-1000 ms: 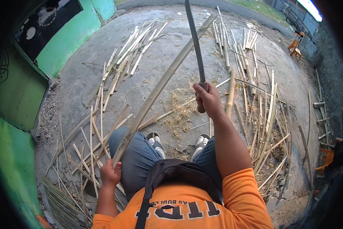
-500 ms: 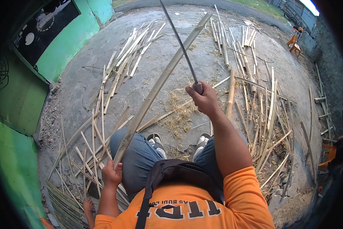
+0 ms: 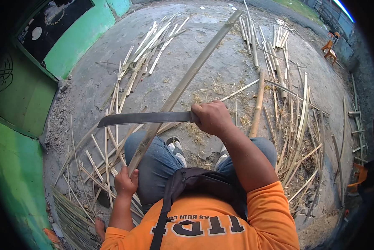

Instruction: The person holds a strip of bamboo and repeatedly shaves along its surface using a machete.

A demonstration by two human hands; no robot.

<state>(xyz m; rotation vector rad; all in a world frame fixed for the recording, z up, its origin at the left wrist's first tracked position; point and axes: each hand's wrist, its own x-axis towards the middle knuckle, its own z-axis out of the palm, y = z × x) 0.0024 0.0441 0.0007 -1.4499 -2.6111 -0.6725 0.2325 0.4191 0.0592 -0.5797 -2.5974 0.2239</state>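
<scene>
My left hand (image 3: 126, 181) is closed around the lower end of a long split bamboo pole (image 3: 186, 82), which slants up and away to the right past my left knee. My right hand (image 3: 213, 118) grips the handle of a machete (image 3: 147, 118). Its dark, broad blade points left and lies across the pole a little above my left knee. Whether the edge touches the bamboo or hovers over it, I cannot tell.
Split bamboo strips lie in piles at the far left (image 3: 158, 41) and on the right (image 3: 297, 125). A thicker bamboo piece (image 3: 258, 104) rests ahead of my right knee. Shavings (image 3: 203, 137) litter the concrete. A green wall (image 3: 76, 41) stands left; another person's bare foot (image 3: 99, 228) shows lower left.
The machete has swung down from pointing up and away to lying level across the pole, pointing left. My right hand has moved slightly left and lower. The left hand keeps its hold.
</scene>
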